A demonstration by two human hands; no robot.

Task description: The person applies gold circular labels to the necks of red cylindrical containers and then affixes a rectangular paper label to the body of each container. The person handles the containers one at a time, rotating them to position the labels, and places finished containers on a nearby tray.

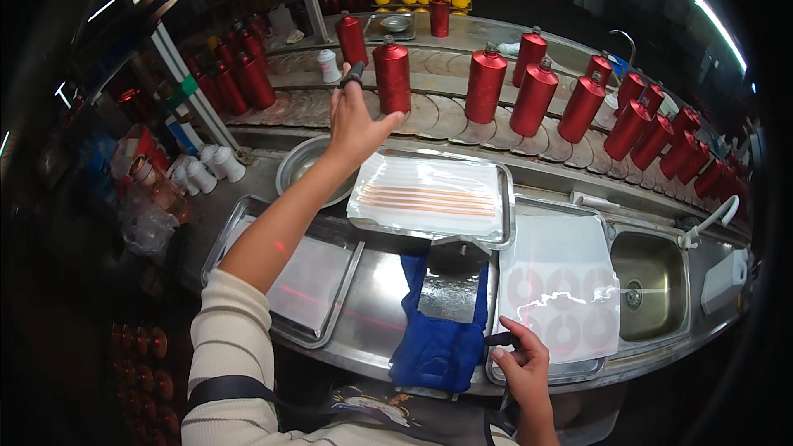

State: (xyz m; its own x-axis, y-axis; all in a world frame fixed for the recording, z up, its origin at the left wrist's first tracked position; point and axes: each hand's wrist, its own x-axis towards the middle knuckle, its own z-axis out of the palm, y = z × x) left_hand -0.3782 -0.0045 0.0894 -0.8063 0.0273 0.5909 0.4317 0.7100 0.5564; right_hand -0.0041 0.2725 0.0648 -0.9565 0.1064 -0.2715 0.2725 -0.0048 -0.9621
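My left hand (355,122) reaches over the far side of the worktop, thumb spread and fingers stretched out, with a black cover on one finger. Right of its fingers stands a red bottle (392,78) with a narrow neck; another red bottle (350,40) stands just beyond them. I see nothing held in this hand. My right hand (526,363) is low, near the front edge, beside a blue cloth (439,355). Its fingers are bent and apart, a black cover is on one finger, and nothing shows between them.
A steel tray (505,198) carries copper-coloured strips (429,198) on white paper. Right of it lies a sheet with pale red rings (562,297), then a sink (652,281). Several red bottles (535,99) stand along a plated conveyor (438,120). A metal bowl (289,167) is under my left forearm.
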